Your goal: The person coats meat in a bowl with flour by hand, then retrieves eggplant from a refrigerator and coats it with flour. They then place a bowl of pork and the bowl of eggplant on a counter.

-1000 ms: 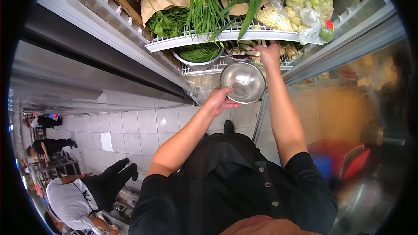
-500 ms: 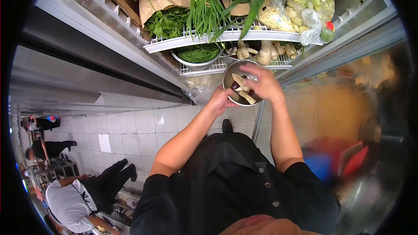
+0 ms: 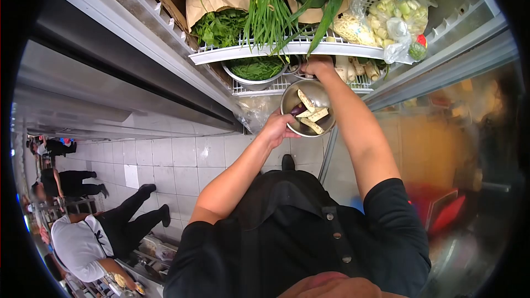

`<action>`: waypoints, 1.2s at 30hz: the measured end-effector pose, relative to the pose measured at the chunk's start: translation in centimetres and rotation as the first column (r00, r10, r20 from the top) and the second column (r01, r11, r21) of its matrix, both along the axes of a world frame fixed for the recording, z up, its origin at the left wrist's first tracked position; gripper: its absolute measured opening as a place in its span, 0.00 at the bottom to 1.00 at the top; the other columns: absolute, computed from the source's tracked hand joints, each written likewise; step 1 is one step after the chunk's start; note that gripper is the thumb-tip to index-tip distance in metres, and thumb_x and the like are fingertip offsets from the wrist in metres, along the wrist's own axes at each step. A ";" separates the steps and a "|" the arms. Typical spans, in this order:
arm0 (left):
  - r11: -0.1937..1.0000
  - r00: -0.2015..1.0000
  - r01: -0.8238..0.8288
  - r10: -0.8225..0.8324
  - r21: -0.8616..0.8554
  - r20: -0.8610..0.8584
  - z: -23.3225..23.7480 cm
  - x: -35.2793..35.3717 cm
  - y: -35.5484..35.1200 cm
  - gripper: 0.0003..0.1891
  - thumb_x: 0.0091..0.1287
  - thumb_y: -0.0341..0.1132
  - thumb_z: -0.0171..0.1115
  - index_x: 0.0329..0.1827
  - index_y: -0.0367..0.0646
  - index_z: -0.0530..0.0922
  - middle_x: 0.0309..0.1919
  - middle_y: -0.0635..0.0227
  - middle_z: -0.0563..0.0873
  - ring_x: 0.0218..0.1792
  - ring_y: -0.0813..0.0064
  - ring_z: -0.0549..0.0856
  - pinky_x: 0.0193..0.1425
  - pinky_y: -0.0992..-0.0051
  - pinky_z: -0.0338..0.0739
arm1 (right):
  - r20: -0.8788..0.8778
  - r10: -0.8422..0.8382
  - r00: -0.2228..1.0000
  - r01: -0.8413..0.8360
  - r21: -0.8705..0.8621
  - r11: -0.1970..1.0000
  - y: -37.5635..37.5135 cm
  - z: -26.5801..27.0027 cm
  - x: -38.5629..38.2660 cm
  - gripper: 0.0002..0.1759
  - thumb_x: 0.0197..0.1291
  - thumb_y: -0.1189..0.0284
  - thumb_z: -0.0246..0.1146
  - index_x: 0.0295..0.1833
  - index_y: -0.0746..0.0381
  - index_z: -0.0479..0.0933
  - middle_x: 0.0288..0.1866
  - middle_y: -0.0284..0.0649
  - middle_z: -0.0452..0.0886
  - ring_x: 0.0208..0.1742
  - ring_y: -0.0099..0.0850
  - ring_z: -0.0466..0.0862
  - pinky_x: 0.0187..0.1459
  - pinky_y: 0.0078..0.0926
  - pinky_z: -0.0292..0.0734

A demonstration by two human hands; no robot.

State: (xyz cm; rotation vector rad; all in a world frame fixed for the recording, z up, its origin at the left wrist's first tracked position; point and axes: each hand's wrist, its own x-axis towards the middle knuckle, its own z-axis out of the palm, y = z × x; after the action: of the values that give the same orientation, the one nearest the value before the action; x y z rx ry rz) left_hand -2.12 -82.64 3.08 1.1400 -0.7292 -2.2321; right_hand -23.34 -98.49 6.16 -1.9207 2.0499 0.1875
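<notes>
My left hand [image 3: 277,128] grips the rim of a round metal bowl [image 3: 287,104], its fingers wrapped round the near left side. Inside the bowl lie several cut eggplant pieces [image 3: 318,115], pale flesh up, with some dark purple skin showing. My right hand [image 3: 318,66] reaches past the bowl into the lower fridge shelf, over a metal container there. Its fingers point down into that container and are mostly hidden, so whether they hold anything does not show. Beside it on the left stands a bowl of chopped greens [image 3: 256,69]; whitish root vegetables [image 3: 345,69] lie on the right.
The upper wire shelf [image 3: 287,52] holds leafy herbs [image 3: 218,28], long green chives [image 3: 266,16] and bagged cut vegetables [image 3: 398,14]. A fridge door [image 3: 121,72] stands open at left, and a glass door [image 3: 419,143] at right. Co-workers [image 3: 83,245] stand on the left side.
My right hand has moved from above the held bowl up into the lower shelf. More eggplant pieces are visible in the bowl. A co-worker at left has shifted their legs.
</notes>
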 end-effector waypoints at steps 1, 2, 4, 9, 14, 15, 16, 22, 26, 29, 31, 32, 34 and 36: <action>1.000 1.000 0.001 -0.001 0.001 0.001 0.2 0.0 0.0 0.31 0.65 0.24 0.55 0.73 0.35 0.62 0.56 0.47 0.84 0.45 0.52 0.92 0.43 0.55 0.93 | 0.001 0.005 1.000 -0.005 0.053 0.999 0.2 0.9 0.3 0.35 0.54 0.51 0.68 0.66 0.55 0.81 0.70 0.43 0.81 0.70 0.42 0.80 0.69 0.36 0.76; 1.000 1.000 0.004 -0.004 0.006 0.003 0.3 0.0 0.1 0.31 0.65 0.24 0.55 0.73 0.35 0.61 0.56 0.47 0.84 0.44 0.52 0.92 0.43 0.55 0.93 | 0.003 0.007 1.000 -0.007 0.055 0.998 0.1 0.4 0.2 0.35 0.54 0.51 0.68 0.66 0.55 0.81 0.70 0.43 0.81 0.70 0.42 0.80 0.69 0.36 0.76; 1.000 1.000 0.002 -0.003 0.016 0.006 0.7 -0.1 0.3 0.31 0.65 0.25 0.55 0.73 0.35 0.62 0.56 0.48 0.84 0.44 0.53 0.92 0.42 0.56 0.93 | -0.095 0.056 0.994 -0.059 -0.020 0.998 -0.8 -1.3 -0.4 0.35 0.59 0.51 0.64 0.70 0.54 0.77 0.72 0.44 0.78 0.73 0.45 0.77 0.72 0.38 0.74; 1.000 1.000 -0.007 0.006 0.026 0.010 0.5 0.1 0.2 0.30 0.65 0.25 0.56 0.72 0.34 0.62 0.55 0.48 0.84 0.42 0.54 0.92 0.42 0.58 0.93 | -0.025 0.000 1.000 -0.009 -0.355 0.935 -3.6 -5.0 -3.9 0.25 0.64 0.61 0.61 0.66 0.55 0.78 0.70 0.47 0.79 0.71 0.45 0.77 0.70 0.44 0.73; 0.999 1.000 -0.002 0.002 0.040 -0.007 0.9 0.2 0.2 0.27 0.68 0.27 0.57 0.70 0.33 0.64 0.54 0.49 0.84 0.41 0.55 0.92 0.42 0.58 0.92 | 0.156 -0.084 0.984 0.140 -0.393 0.909 3.5 3.4 -3.9 0.24 0.61 0.56 0.62 0.59 0.58 0.82 0.61 0.49 0.85 0.64 0.48 0.82 0.65 0.45 0.76; 0.999 1.000 0.000 0.001 0.041 -0.008 1.1 0.2 0.3 0.27 0.68 0.27 0.57 0.70 0.33 0.64 0.54 0.49 0.84 0.41 0.55 0.92 0.42 0.58 0.92 | 0.243 -0.199 0.949 0.266 -0.287 0.920 5.2 4.5 -4.4 0.25 0.59 0.57 0.65 0.59 0.58 0.82 0.58 0.51 0.86 0.61 0.50 0.84 0.64 0.45 0.77; 0.999 1.000 -0.020 0.020 0.044 -0.001 1.7 0.0 0.4 0.27 0.68 0.27 0.57 0.70 0.33 0.64 0.54 0.49 0.85 0.41 0.55 0.92 0.41 0.58 0.92 | 0.315 -0.316 0.895 0.380 -0.168 0.910 7.2 5.3 -4.3 0.26 0.57 0.58 0.67 0.59 0.58 0.81 0.56 0.53 0.86 0.59 0.51 0.85 0.62 0.46 0.78; 0.999 1.000 -0.016 0.017 0.048 -0.013 1.4 0.3 0.2 0.27 0.67 0.27 0.57 0.70 0.34 0.65 0.52 0.50 0.86 0.41 0.55 0.92 0.41 0.59 0.92 | 0.520 -0.285 0.805 0.430 -0.182 0.884 17.2 7.0 1.6 0.29 0.51 0.65 0.75 0.59 0.56 0.76 0.43 0.54 0.87 0.48 0.56 0.87 0.52 0.48 0.80; 0.999 0.999 -0.021 0.022 0.027 -0.027 0.8 0.7 0.2 0.30 0.63 0.25 0.57 0.71 0.34 0.63 0.47 0.50 0.87 0.35 0.57 0.92 0.36 0.61 0.92 | 0.502 0.044 0.863 0.172 -0.375 0.911 18.3 4.9 2.7 0.23 0.56 0.62 0.74 0.55 0.59 0.82 0.45 0.51 0.88 0.51 0.53 0.86 0.54 0.44 0.80; 0.995 0.998 -0.030 0.035 0.093 -0.048 0.3 1.4 0.0 0.30 0.62 0.24 0.56 0.70 0.35 0.65 0.47 0.50 0.87 0.35 0.58 0.92 0.34 0.62 0.92 | 0.722 -0.274 0.636 0.449 -0.056 0.892 13.6 6.9 0.5 0.23 0.57 0.57 0.74 0.53 0.61 0.85 0.48 0.51 0.88 0.54 0.51 0.86 0.57 0.42 0.80; 0.998 0.999 -0.014 0.017 0.065 -0.040 -0.8 1.8 0.0 0.30 0.61 0.24 0.56 0.70 0.35 0.66 0.47 0.51 0.87 0.34 0.58 0.92 0.33 0.62 0.92 | 0.467 -0.212 0.858 0.339 -0.205 0.918 8.0 5.9 -1.4 0.29 0.57 0.56 0.73 0.61 0.58 0.82 0.66 0.51 0.82 0.61 0.47 0.84 0.62 0.42 0.78; 0.999 0.999 0.005 -0.004 0.035 -0.032 -1.1 2.0 -0.1 0.29 0.61 0.24 0.56 0.69 0.36 0.67 0.47 0.51 0.88 0.34 0.58 0.91 0.33 0.61 0.92 | 0.358 -0.053 0.932 0.171 -0.307 0.936 3.8 2.1 -2.5 0.28 0.58 0.56 0.71 0.62 0.58 0.82 0.66 0.51 0.81 0.63 0.47 0.83 0.64 0.43 0.76; 1.000 1.000 0.003 -0.003 0.012 0.000 -1.1 2.1 0.4 0.29 0.61 0.23 0.56 0.69 0.36 0.68 0.48 0.51 0.87 0.35 0.58 0.91 0.32 0.62 0.92 | 0.232 0.105 0.967 -0.008 -0.383 0.924 -1.6 -3.6 -3.0 0.27 0.60 0.57 0.69 0.62 0.58 0.81 0.67 0.51 0.81 0.64 0.46 0.82 0.66 0.43 0.75; 1.000 1.000 -0.016 0.016 0.017 0.020 -0.5 2.3 0.8 0.30 0.60 0.23 0.56 0.70 0.36 0.68 0.51 0.52 0.86 0.38 0.59 0.91 0.32 0.63 0.92 | 0.142 0.227 0.963 -0.195 -0.207 0.959 -3.7 -5.1 -1.5 0.25 0.62 0.58 0.65 0.62 0.59 0.81 0.67 0.51 0.81 0.68 0.48 0.79 0.69 0.45 0.73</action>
State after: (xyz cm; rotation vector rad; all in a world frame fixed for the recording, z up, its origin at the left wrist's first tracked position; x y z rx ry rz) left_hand 0.18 -81.83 2.54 1.1740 -0.7082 -2.2207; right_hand -24.84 -102.19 1.10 -2.1913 1.8104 -0.1214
